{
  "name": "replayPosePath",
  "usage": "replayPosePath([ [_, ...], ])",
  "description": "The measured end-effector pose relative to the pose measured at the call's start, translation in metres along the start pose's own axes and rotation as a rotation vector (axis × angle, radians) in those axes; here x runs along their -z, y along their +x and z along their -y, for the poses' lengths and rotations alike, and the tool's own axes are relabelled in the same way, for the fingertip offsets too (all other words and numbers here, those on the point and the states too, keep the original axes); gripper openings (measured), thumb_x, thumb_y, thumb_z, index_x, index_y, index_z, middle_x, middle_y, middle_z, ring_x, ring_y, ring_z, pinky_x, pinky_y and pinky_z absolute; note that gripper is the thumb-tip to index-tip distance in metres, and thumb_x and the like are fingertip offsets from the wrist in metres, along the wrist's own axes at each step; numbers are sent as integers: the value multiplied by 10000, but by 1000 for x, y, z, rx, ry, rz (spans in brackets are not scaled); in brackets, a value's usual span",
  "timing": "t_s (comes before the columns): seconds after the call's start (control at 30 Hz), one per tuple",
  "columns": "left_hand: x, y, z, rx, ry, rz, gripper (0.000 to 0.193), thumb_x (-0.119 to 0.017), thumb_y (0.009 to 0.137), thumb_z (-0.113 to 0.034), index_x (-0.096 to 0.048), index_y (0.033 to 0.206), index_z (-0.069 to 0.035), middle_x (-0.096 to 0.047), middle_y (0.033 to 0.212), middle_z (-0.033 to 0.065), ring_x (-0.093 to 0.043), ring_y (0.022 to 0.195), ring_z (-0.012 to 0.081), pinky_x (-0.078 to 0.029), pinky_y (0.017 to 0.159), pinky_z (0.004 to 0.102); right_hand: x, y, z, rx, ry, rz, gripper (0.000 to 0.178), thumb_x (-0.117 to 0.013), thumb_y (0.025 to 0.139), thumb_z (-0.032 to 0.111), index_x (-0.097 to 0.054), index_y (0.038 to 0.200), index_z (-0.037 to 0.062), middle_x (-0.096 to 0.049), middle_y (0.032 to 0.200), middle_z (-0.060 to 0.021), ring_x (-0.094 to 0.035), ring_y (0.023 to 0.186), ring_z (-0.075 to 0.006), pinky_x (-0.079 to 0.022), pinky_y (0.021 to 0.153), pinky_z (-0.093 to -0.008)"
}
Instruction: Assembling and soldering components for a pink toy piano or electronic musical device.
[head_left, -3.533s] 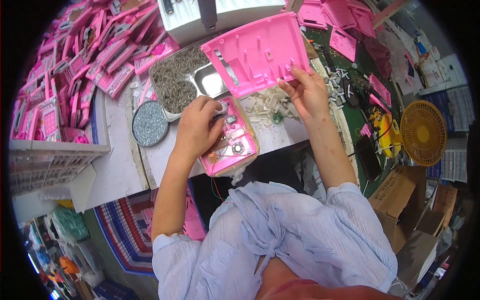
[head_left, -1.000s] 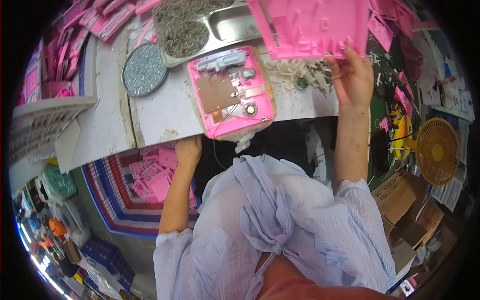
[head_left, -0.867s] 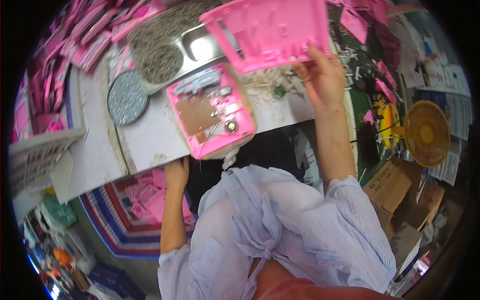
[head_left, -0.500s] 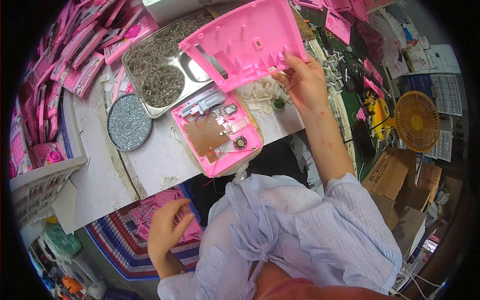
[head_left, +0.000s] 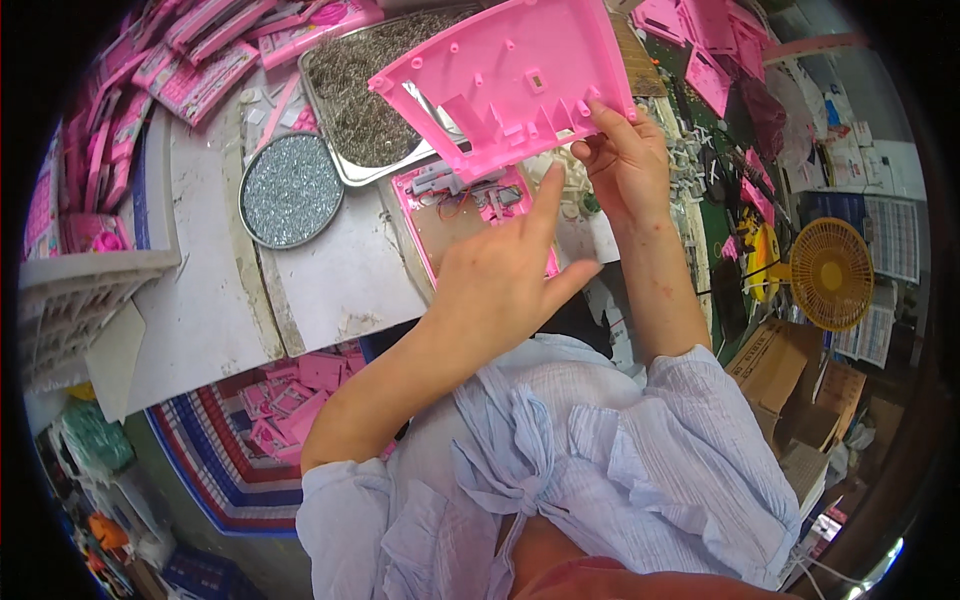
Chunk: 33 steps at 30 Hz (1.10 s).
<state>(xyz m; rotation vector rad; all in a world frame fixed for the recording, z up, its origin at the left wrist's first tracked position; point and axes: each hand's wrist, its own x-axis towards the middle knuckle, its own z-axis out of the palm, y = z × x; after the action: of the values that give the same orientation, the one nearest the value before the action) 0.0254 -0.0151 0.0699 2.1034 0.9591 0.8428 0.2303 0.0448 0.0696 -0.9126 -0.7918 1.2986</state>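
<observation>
My right hand (head_left: 632, 168) pinches the lower right edge of a pink plastic cover (head_left: 500, 75), raised above the bench with its ribbed, pegged inner side showing. My left hand (head_left: 500, 272) reaches over a pink casing (head_left: 412, 216) with fingers stretched and holds nothing. That casing lies on the bench, fitted with a brown board, wires and grey parts. My left hand and forearm hide much of its near half. Just past the casing, partly behind the cover, is a metal tray (head_left: 338, 160) of small springs.
A round dish (head_left: 292, 190) of small screws sits left of the tray. Pink cases (head_left: 200, 80) are piled far left beside a white crate (head_left: 90, 275). White plastic bits (head_left: 570, 180) lie near my right hand. A striped bag (head_left: 215, 480) holds pink pieces below the bench; a yellow fan (head_left: 830, 272) stands right.
My left hand has risen from beside the bag to over the pink casing. My right hand still holds the cover in nearly the same pose. The whole view has shifted slightly.
</observation>
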Motion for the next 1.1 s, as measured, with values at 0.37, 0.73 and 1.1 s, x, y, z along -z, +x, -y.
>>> replayPosePath([
  [0.37,-50,25,-17,121,194,-61,1013,-745,881,-448,-221,1556,95,-679,774,188,-699,649,336,-541,560,405,23,-15,2,59,42,11,186,-653,977,68,-688,1140,-13,-737,1001,-92,-722,805,-151,-633,653,-274],
  [0.73,-75,15,-12,97,216,-101,1143,-799,816,-427,-133,1584,97,-628,679,112,-646,549,258,-531,494,371,41,-25,-3,107,20,-56,172,-656,979,59,-692,1131,-14,-734,995,-95,-718,791,-175,-629,664,-304],
  [1.1,-64,16,-9,162,220,8,1166,-776,848,-458,-72,1577,119,-637,680,148,-660,555,275,-522,490,352,29,-24,-10,118,44,-61,164,-652,972,40,-690,1121,-19,-729,989,-96,-717,798,-189,-636,681,-329],
])
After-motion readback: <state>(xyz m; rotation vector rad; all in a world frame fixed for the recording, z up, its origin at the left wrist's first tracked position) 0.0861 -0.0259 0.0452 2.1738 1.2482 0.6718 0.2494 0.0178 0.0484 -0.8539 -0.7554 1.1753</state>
